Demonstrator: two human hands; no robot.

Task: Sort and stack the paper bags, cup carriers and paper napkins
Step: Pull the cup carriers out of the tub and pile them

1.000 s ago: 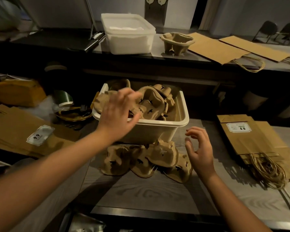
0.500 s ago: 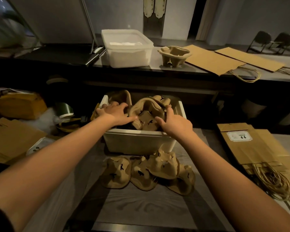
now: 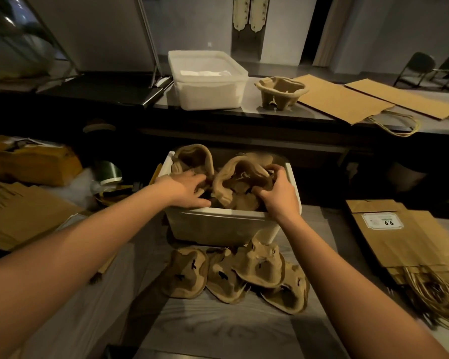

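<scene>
A dim room; a grey wood-grain worktop [image 3: 218, 325] carries a white bin [image 3: 218, 218] at its middle. In the bin lies a jumble of brown moulded-pulp carriers. The topmost cup carrier [image 3: 240, 174] stands tilted on edge, and its long axis seems to run across the bin, left to right. The right grip [image 3: 279, 194] curls over the carrier's right end, so it is the nearer one for a lift. The left grip [image 3: 184, 187] lies just left, fingers fairly straight on the pile, holding nothing. Loose carriers [image 3: 233, 275] lie upturned toward the near edge. Paper bags [image 3: 405, 244] are stacked at the right edge.
</scene>
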